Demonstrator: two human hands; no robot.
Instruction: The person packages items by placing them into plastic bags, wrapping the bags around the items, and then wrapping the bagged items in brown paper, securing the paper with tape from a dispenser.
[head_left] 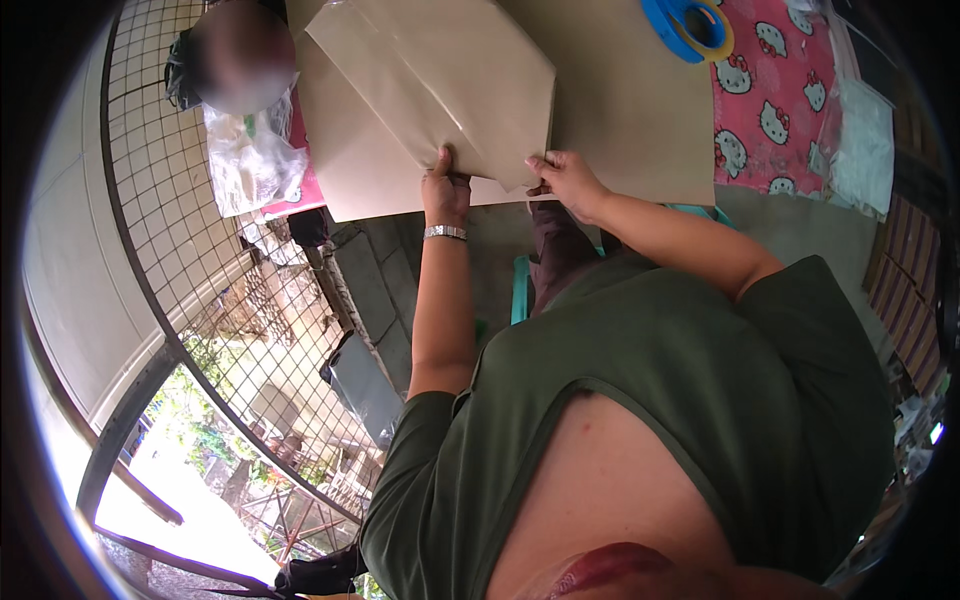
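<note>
A folded piece of brown kraft paper (450, 85) with angled corners and a lengthwise crease lies before me, over a larger brown sheet (640, 140). My left hand (447, 192), with a silver watch band at the wrist, grips its near left edge; the thumb presses on top and the fingers are tucked beneath. At the near right corner, my right hand (572, 185) pinches the paper's edge between thumb and fingers. The underside of the paper and the fingertips below it are hidden.
A blue ring-shaped roll with yellow tape (690, 28) lies at the far right. Pink patterned cloth (770, 100) and clear plastic (862, 145) cover the table's right side. White plastic bags (250, 160) sit left, near a blurred patch. Wire mesh (150, 150) runs along my left.
</note>
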